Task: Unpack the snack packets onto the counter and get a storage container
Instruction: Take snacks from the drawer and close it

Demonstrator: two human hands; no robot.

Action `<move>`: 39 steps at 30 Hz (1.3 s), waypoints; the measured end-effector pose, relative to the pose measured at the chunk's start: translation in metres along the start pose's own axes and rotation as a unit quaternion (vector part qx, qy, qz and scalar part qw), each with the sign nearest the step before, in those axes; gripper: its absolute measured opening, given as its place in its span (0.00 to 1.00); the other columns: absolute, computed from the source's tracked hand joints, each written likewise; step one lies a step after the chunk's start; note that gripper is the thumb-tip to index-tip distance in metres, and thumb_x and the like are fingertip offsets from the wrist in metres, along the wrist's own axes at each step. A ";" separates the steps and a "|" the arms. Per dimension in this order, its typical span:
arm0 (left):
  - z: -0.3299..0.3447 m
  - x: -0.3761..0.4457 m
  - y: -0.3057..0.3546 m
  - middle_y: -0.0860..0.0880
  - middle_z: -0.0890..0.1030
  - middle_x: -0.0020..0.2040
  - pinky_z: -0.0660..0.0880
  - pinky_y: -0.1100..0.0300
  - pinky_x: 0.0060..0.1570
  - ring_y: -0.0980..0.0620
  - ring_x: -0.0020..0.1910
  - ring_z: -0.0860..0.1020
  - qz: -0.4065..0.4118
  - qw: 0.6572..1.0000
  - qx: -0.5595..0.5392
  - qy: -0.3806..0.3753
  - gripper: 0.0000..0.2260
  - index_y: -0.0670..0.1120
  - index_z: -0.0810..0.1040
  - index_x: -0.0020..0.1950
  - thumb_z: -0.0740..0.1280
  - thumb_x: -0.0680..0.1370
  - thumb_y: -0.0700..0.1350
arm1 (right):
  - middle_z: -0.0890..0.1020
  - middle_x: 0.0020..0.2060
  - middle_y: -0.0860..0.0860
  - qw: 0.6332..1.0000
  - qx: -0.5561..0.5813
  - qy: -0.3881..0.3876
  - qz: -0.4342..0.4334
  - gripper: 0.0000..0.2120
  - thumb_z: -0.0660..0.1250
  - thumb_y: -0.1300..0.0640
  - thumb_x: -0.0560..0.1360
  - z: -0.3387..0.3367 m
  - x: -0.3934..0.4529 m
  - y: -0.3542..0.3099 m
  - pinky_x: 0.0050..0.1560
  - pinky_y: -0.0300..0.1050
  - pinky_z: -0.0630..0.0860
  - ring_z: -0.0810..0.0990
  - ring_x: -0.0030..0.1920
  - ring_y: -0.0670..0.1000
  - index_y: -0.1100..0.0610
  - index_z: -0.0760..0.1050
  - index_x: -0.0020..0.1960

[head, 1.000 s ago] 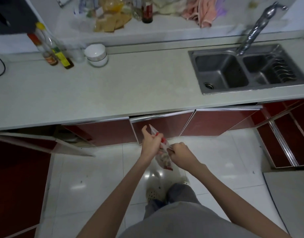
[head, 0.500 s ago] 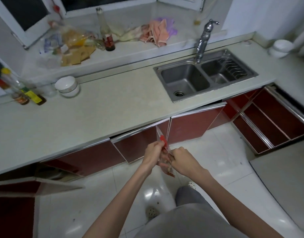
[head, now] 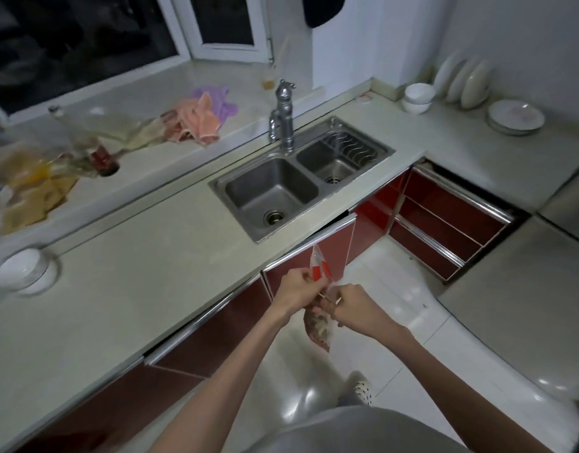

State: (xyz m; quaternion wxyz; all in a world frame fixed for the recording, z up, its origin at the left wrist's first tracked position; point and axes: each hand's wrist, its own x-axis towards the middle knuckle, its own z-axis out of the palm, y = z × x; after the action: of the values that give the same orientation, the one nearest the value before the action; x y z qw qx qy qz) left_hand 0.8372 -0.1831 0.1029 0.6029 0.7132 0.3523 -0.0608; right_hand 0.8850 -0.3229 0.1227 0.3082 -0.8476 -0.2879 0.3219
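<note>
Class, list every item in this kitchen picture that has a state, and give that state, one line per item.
snack bag: held in the air by both hands
left hand: gripping the bag's top
right hand: pinching the bag
cabinet door: ajar
sink: basins hold no dishes
faucet: no water running
plates: standing on edge

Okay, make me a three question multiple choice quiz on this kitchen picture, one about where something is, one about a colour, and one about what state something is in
1. Where is the snack bag?
A. Lying in the sink
B. Held over the floor in front of the cabinets
C. Lying on the window ledge

2. What colour are the cabinet fronts below the counter?
A. Dark red
B. Blue
C. Green

3. What are the hands doing?
A. Both hanging idle
B. One on the tap
C. Both gripping the bag

Answers:
1 B, the bag hangs between the hands with white floor tiles behind it.
2 A, the panels show dark red with metal trim.
3 C, the left hand and right hand pinch it near its top.
</note>
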 end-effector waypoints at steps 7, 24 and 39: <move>0.056 0.061 0.071 0.54 0.78 0.24 0.69 0.70 0.22 0.60 0.22 0.77 0.095 0.991 0.084 -0.031 0.08 0.44 0.74 0.35 0.72 0.71 0.42 | 0.83 0.42 0.43 0.979 0.199 -0.049 0.010 0.07 0.65 0.39 0.71 -0.091 0.028 0.047 0.36 0.34 0.77 0.82 0.41 0.40 0.39 0.77 0.47; 0.200 0.169 0.190 0.48 0.81 0.27 0.82 0.54 0.32 0.52 0.28 0.83 0.151 0.960 0.199 -0.125 0.15 0.47 0.74 0.24 0.74 0.66 0.50 | 0.82 0.33 0.58 0.946 0.086 0.222 0.218 0.14 0.62 0.57 0.73 -0.246 0.102 0.146 0.35 0.47 0.80 0.82 0.35 0.57 0.66 0.77 0.36; 0.245 0.345 0.315 0.49 0.82 0.34 0.73 0.59 0.22 0.47 0.29 0.82 0.220 0.886 0.353 -0.205 0.11 0.42 0.78 0.44 0.64 0.74 0.50 | 0.76 0.18 0.50 0.926 0.002 0.274 0.260 0.19 0.63 0.61 0.72 -0.382 0.212 0.194 0.18 0.33 0.66 0.75 0.18 0.45 0.58 0.69 0.22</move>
State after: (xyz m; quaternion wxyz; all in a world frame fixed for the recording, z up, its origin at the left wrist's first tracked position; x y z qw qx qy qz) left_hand 1.3581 -0.2643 0.1188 0.3684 0.9096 0.0100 -0.1919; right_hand 1.3501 -0.4313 0.1371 0.2820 -0.9474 0.0393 0.1462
